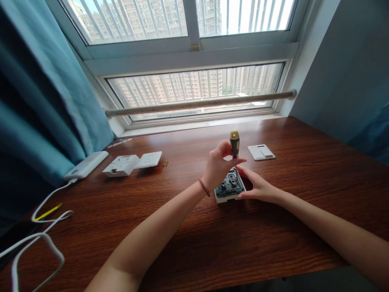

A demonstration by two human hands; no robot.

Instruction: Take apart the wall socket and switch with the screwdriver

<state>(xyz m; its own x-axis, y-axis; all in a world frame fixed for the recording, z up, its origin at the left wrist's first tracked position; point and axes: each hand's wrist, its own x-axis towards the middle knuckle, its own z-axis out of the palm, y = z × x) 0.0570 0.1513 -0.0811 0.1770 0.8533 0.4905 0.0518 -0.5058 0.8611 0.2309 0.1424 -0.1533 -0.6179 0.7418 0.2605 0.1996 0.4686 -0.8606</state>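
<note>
A screwdriver [234, 142] with a yellow and black handle stands nearly upright in my left hand [219, 164], which pinches it low on the handle. Its shaft points down at the right part of a switch box [226, 197] with a white casing and a dark inner face. My right hand [258, 186] grips the box's right side, thumb at the near corner and fingers at the far one. Where the tip meets the box is too small to tell. Behind, to the right, lies a white switch cover [261, 152] on the table.
On the wooden table [182, 227], left of the hands, are a white box [120, 166], a white socket plate [148, 159] leaning by it and small brass screws [165, 162]. Farther left are a white power strip [86, 165], a white cable [48, 235] and a yellow strip [48, 212].
</note>
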